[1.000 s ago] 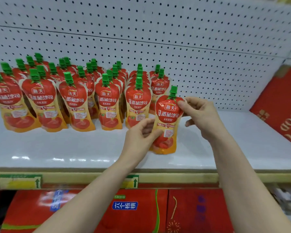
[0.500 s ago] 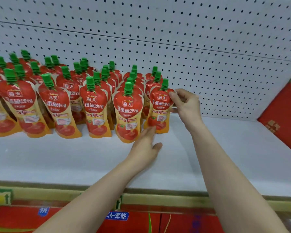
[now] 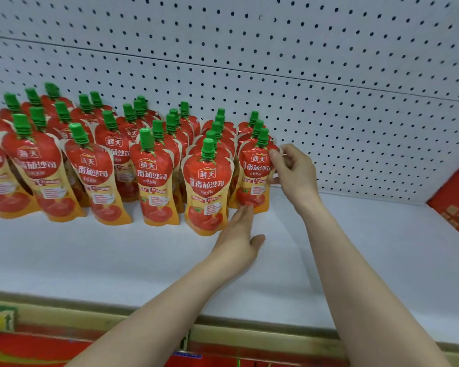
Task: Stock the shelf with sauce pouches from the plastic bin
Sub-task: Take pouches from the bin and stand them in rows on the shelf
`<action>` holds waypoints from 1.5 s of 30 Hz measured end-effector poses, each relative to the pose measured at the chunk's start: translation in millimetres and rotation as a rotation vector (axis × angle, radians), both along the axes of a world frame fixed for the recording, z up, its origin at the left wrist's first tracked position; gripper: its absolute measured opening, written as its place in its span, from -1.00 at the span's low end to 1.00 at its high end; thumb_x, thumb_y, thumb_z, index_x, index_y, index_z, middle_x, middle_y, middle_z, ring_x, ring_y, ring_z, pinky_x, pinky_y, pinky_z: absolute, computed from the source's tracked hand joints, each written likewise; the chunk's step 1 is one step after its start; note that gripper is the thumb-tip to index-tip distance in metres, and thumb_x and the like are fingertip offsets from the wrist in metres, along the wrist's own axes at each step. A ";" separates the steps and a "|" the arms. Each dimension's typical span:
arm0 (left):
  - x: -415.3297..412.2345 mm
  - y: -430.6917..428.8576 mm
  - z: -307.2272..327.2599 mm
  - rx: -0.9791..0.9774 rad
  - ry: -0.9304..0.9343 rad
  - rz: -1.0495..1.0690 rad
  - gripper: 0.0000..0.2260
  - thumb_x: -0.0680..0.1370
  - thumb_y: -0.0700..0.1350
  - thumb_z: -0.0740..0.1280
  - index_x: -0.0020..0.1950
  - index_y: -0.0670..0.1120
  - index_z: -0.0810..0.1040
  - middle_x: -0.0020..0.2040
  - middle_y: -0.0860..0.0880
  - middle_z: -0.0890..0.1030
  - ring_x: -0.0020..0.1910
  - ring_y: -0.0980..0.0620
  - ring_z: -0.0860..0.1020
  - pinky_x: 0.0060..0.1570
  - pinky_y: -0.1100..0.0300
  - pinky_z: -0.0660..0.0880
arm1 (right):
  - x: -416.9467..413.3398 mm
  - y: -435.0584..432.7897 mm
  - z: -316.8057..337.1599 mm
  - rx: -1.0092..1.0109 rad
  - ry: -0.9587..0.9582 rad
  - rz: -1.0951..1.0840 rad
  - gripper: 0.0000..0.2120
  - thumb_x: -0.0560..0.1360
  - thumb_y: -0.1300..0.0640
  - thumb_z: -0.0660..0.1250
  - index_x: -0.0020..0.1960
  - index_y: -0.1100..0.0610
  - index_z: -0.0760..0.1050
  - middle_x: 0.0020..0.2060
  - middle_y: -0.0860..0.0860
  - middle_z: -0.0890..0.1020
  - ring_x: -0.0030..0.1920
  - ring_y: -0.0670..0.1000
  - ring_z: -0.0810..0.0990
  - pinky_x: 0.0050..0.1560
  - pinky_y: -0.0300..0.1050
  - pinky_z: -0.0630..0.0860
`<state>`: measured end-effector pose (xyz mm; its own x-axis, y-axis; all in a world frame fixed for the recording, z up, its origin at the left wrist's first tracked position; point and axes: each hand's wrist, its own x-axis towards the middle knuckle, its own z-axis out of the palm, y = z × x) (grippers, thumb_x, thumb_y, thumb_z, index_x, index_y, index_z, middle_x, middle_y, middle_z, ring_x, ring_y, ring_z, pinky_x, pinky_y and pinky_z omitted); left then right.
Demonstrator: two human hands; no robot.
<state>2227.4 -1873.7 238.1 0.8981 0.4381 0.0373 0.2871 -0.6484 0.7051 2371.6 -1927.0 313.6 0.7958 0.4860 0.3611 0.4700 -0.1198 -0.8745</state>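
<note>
Right hand (image 3: 293,170) pinches upper right edge of rightmost sauce pouch (image 3: 253,176), upright on shelf (image 3: 355,247) near back pegboard (image 3: 329,88). Left hand (image 3: 239,234) open, fingertips touching pouch base. Other pouches (image 3: 90,165) in rows toward shelf's left end.

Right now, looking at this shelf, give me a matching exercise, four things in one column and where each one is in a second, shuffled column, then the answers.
Things:
1. left hand
2. right hand
3. rightmost front pouch
4. red box

Places:
A. far right end of the shelf
B. pinching a pouch's upper right edge
C. low, at a pouch's base
D. standing between both hands

Pairs: 1-C, 2-B, 3-D, 4-A
</note>
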 end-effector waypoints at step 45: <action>-162.7 -387.1 -465.3 -0.518 0.733 -0.017 -0.57 0.55 -0.03 0.35 0.37 -0.04 0.34 0.13 -0.08 0.59 0.09 -0.13 0.58 -0.02 0.10 0.48 | -195.0 -460.8 -581.6 -0.882 0.985 -0.605 -0.46 0.53 -0.06 0.35 0.34 0.24 0.30 0.22 0.24 0.54 0.25 0.27 0.51 0.18 0.04 0.42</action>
<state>2064.7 -2260.8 -227.2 0.6249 0.2273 -0.7469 0.7737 -0.3080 0.5536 2176.6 -2387.7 -268.0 0.6993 -0.2363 -0.6746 -0.5816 -0.7368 -0.3447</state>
